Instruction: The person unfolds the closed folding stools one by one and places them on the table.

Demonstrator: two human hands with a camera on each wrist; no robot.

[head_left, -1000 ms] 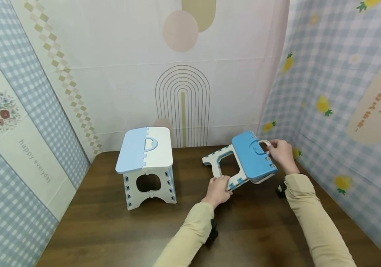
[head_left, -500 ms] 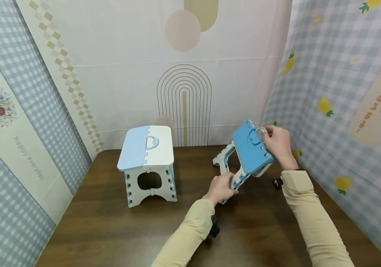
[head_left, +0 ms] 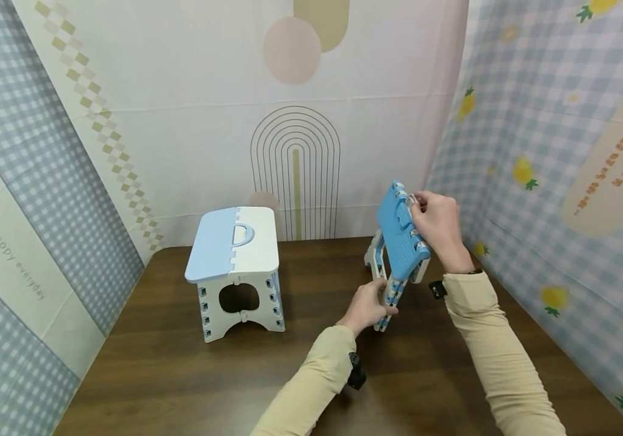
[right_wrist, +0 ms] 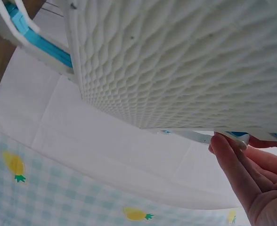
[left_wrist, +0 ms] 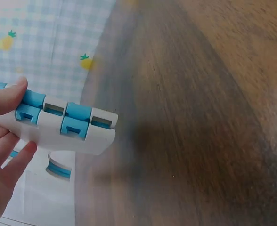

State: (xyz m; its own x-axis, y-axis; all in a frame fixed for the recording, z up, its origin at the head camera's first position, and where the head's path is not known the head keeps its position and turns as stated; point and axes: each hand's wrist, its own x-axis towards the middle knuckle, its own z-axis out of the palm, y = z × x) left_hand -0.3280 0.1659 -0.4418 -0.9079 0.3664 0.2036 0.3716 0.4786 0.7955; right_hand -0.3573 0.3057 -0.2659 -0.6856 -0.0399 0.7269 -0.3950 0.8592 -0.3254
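Note:
A folded blue-and-white step stool (head_left: 401, 245) stands on edge at the right of the table, its blue seat half tilted leftward. My left hand (head_left: 365, 307) grips its leg panel low down; in the left wrist view the thumb lies on the hinged edge of the leg panel (left_wrist: 51, 134), with fingers beneath. My right hand (head_left: 438, 224) pinches the white carry handle (right_wrist: 192, 136) at the top. The textured white seat half (right_wrist: 176, 66) fills much of the right wrist view. Part of the handle is hidden behind the right fingers.
An unfolded light-blue-and-white step stool (head_left: 257, 254) stands on the left half of the brown table (head_left: 180, 387). Patterned cloth hangs behind the table (head_left: 208, 151) and along both sides, close to my right arm.
The stool has gone from lying slanted to more upright and edge-on, its legs swinging down. My right hand has risen and moved left with the handle; my left hand has shifted slightly right.

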